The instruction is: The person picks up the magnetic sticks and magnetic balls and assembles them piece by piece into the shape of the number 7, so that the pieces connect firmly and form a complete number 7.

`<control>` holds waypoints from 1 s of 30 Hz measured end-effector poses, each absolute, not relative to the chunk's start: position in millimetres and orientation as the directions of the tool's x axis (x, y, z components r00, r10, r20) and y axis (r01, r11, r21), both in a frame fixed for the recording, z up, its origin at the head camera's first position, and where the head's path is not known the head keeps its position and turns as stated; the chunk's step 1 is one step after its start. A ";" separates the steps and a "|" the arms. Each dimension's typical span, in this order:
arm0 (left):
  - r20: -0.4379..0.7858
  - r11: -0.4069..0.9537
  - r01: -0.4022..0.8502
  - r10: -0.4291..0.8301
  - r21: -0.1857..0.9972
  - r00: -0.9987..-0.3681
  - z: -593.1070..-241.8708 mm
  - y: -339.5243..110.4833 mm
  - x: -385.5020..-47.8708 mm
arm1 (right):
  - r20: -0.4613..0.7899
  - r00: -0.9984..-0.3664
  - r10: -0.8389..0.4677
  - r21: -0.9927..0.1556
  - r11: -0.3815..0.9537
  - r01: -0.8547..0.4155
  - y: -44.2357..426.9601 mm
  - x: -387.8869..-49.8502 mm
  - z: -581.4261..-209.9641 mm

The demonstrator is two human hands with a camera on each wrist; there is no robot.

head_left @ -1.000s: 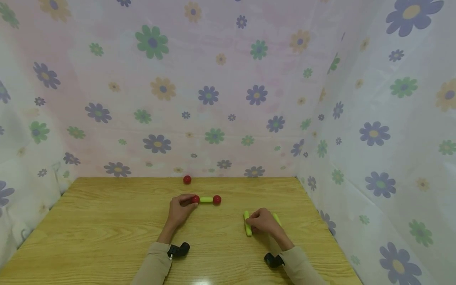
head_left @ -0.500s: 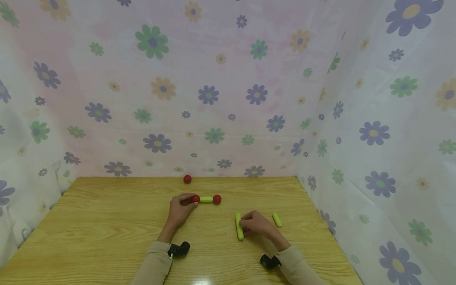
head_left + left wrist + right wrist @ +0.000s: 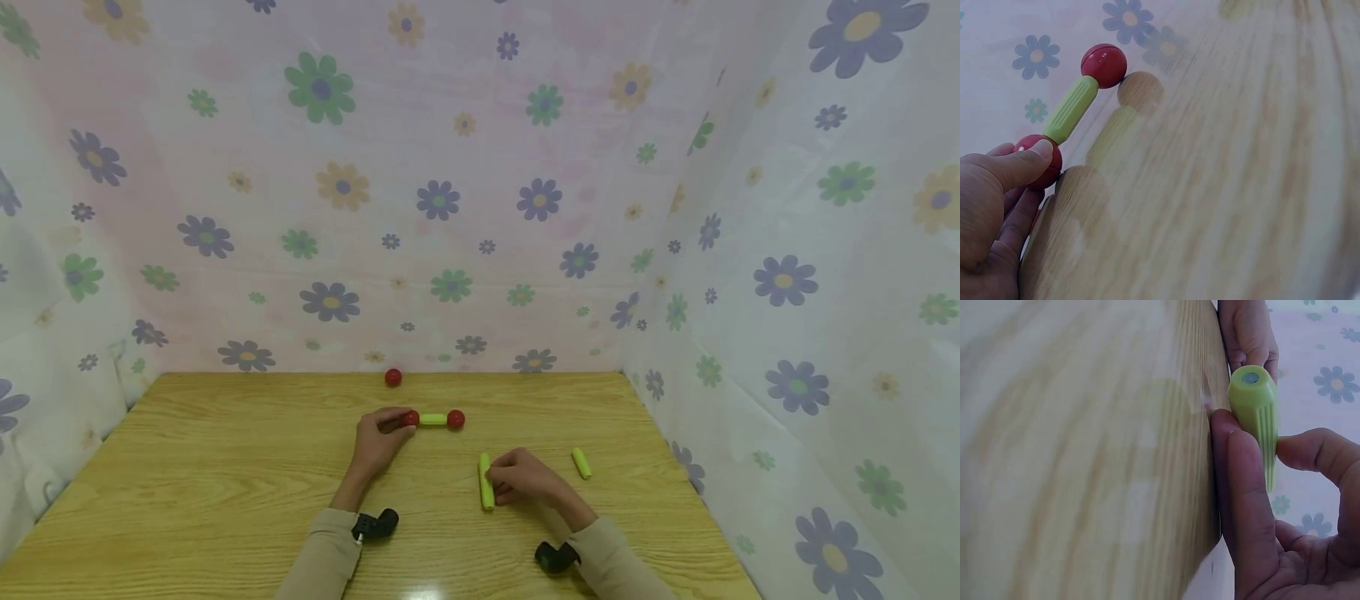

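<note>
Black wrist cameras [image 3: 377,526] sit against beige sleeves [image 3: 322,557].

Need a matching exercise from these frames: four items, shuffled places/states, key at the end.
Column 1
1. Left hand
2. Right hand
3. Lone red ball
4. Short green rod

Column 2
A. Lies untouched on the table, to the right of both hands
B. Pinches a longer green rod
C. Sits near the table's far edge, apart from both hands
D. Grips a red end ball that has a green connecting rod between it and a second red ball

Pairs: 1-D, 2-B, 3-C, 4-A
</note>
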State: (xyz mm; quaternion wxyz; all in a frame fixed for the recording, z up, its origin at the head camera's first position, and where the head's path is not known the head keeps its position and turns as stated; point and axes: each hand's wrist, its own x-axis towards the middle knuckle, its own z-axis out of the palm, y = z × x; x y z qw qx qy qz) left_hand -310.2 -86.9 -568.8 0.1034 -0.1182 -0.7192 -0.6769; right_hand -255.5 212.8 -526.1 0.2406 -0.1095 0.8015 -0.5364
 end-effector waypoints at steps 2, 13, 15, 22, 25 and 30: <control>0.303 0.057 0.304 0.031 0.951 -0.953 -568.6 -86.7 -310.5 | -0.272 -0.858 -0.437 -0.912 0.401 0.085 210.8 -256.1 -526.9; 0.311 0.073 0.313 0.029 0.947 -0.950 -569.3 -86.4 -311.3 | -0.268 -0.848 -0.456 -0.922 0.376 0.089 202.5 -253.7 -524.2; 0.305 0.070 0.306 0.022 0.950 -0.952 -568.8 -86.4 -311.1 | -0.266 -0.847 -0.460 -0.925 0.370 0.090 201.6 -254.0 -524.2; 0.316 0.075 0.316 0.019 0.946 -0.949 -567.1 -85.9 -310.4 | -0.266 -0.843 -0.467 -0.925 0.370 0.087 197.2 -256.8 -524.8; 0.313 0.070 0.314 0.027 0.947 -0.950 -567.0 -86.1 -310.4 | -0.267 -0.845 -0.464 -0.924 0.373 0.087 195.2 -257.6 -525.0; 0.303 0.064 0.304 0.031 0.951 -0.953 -567.4 -86.8 -310.4 | -0.261 -0.840 -0.476 -0.926 0.369 0.079 191.8 -257.9 -525.1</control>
